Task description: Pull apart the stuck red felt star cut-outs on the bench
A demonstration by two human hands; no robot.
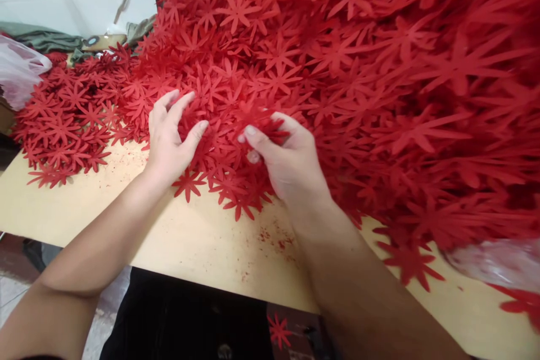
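Observation:
A large heap of red flower-shaped cutouts (278, 62), each with several narrow petals, covers the back and right of the table. My left hand (171, 132) hovers at the heap's front edge, fingers spread, with nothing in it. Between the thumb and fingers of my right hand (291, 152) is a red flower cutout (274, 126), partly covered by the fingers. Loose cutouts (238, 197) lie just below and between the two hands.
A smaller pile of red cutouts (63, 118) sits at the left, beside a white plastic bag (21, 70). Red scraps (276, 239) dot the pale tabletop (189, 247). Clear plastic (502, 261) lies at the right edge. One cutout (279, 331) shows below the table edge.

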